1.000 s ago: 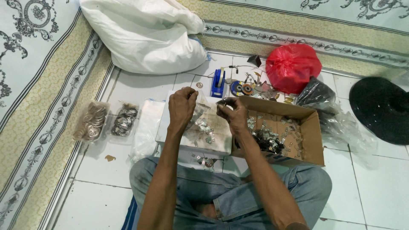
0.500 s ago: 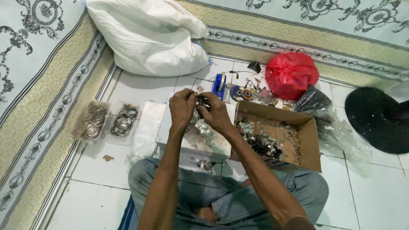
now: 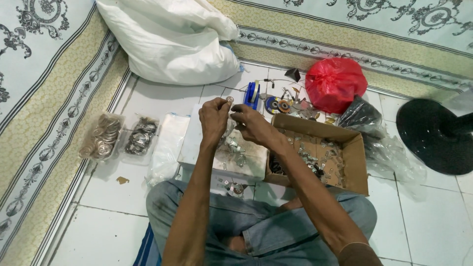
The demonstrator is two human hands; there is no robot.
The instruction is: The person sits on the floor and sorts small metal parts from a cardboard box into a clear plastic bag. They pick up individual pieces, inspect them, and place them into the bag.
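The left hand [image 3: 213, 114] pinches a small round metal piece [image 3: 229, 99] at its fingertips; the right hand [image 3: 251, 120], at 3 o'clock beside it, is pinched narrow, above a white box [image 3: 194, 143]

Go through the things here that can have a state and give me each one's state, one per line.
Left hand: pinching a small round metal part.
Right hand: fingertips closed, beside the left.
Cardboard box: open, metal bits inside.
Red bag: closed, bulging.
White sack: full, lying down.
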